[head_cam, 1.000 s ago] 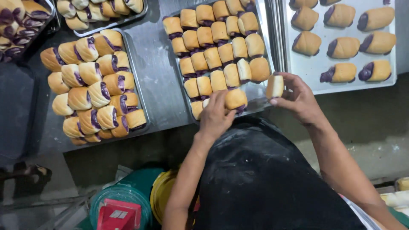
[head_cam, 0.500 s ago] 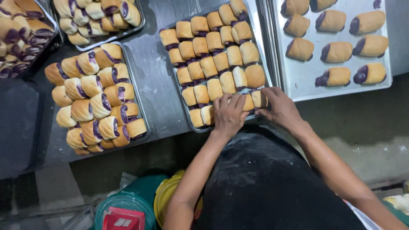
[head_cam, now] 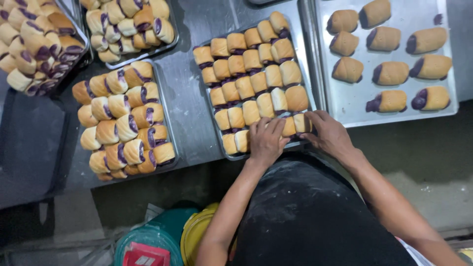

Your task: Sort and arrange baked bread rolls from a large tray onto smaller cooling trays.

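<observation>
A metal tray point(head_cam: 306, 64) in the middle of the steel table holds tight rows of golden bread rolls with purple filling point(head_cam: 251, 74). My left hand point(head_cam: 266, 140) lies flat on the rolls in the tray's near row, fingers spread. My right hand point(head_cam: 330, 133) presses against the tray's near right corner, fingertips on the last roll point(head_cam: 300, 123) of that row. Neither hand has lifted a roll off the tray.
A large baking sheet point(head_cam: 345, 103) at the right carries several spaced rolls. Three more filled trays stand at the left point(head_cam: 170, 143) and far left. Below the table edge are a teal tub point(head_cam: 162, 231), a yellow container point(head_cam: 197, 231) and my dark apron.
My right hand brought a roll from beside the tray and set it into the near row. Both hands moved onto that row and now press on it.
</observation>
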